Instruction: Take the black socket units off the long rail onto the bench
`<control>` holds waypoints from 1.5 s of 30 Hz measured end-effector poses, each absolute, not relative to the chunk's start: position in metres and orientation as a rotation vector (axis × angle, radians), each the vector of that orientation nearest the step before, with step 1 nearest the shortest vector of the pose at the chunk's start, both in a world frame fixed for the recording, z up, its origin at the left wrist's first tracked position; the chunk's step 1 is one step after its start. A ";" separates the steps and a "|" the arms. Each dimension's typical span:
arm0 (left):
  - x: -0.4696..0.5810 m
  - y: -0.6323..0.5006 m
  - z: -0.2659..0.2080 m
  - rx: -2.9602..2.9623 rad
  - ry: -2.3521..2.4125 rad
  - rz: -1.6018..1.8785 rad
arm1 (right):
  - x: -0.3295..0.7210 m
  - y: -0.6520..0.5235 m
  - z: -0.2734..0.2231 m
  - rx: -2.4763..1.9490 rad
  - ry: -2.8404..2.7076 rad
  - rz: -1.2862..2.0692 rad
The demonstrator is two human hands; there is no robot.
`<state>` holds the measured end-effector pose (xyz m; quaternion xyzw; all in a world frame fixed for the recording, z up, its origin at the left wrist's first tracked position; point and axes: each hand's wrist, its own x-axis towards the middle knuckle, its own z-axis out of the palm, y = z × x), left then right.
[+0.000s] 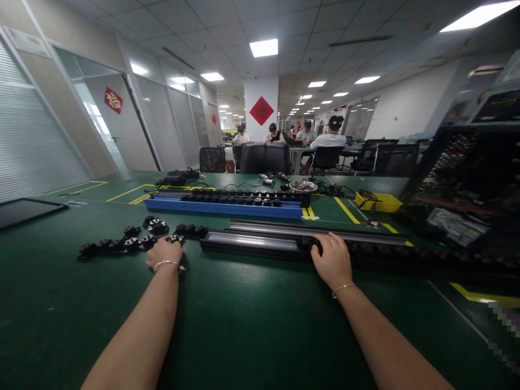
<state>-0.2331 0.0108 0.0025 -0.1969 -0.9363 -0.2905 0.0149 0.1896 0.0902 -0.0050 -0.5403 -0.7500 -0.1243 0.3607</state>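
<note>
My left hand point(164, 252) rests on the left of the table, its fingers curled down onto one of the small black parts; the fingertips are partly hidden. Around it lie several loose small black parts point(130, 245) with light metal-coloured bits, in a scattered group. My right hand point(333, 259) is at the long black rail point(247, 250), thumb and fingers closed around a small black part point(315, 247) seated in its channel. To the right of that hand, more black parts point(398, 253) sit in a row along the rail. The channel's left stretch shows bare shiny metal.
Behind the black rail lies another long metal rail point(264, 227), and farther back a blue rail point(227, 207) holding black parts. A metal bowl point(303, 186), cables and a yellow tray point(379, 202) stand at the back. Dark equipment point(459, 184) fills the right side; a black panel point(28, 211) lies left.
</note>
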 end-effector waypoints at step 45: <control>0.064 0.058 -0.001 -2.124 -1.985 -1.053 | 0.190 0.095 -0.011 -1.322 -1.882 -0.311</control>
